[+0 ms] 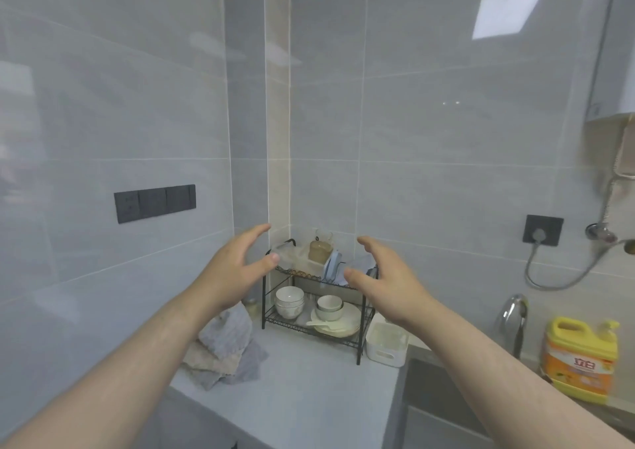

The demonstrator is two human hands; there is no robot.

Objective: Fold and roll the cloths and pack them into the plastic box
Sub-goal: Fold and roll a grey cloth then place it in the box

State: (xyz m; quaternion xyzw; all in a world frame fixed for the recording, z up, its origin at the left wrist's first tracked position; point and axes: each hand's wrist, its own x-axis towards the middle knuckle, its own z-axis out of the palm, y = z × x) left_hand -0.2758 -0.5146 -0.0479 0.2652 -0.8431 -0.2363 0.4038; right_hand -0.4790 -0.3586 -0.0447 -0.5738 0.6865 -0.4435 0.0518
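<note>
- Hovering before the rack (263, 304), left hand (237, 270) and right hand (388, 283), each grip spread.
- Left of the rack lie heaped cloths (223, 345); just right of it, the box (386, 344).

Soft even light, tile glare (upper right), edge distortion.

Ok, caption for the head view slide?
Left hand and right hand, open, raised before the dish rack; cloths piled left, plastic box right.
</note>
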